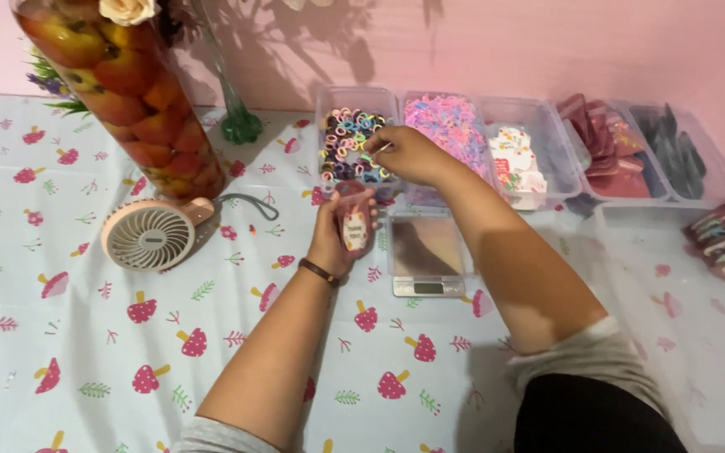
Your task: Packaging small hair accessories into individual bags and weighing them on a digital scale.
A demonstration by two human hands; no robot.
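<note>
My left hand (335, 237) holds a small clear pouch (355, 220) with a label card, upright above the tablecloth. My right hand (409, 155) reaches into a clear bin of small multicoloured hair ties (347, 143), fingers pinched over the ties; whether it grips one is hard to tell. A bracelet sits on my left wrist. To the right of that bin stands a bin of pink and purple ties (446, 126).
A small digital scale (425, 252) lies just right of the pouch. A pink handheld fan (151, 233) and a tall glass vase of fruit (127, 92) stand at the left. More clear bins (623, 151) line the back right, and a larger bin (690, 319) is at the right edge.
</note>
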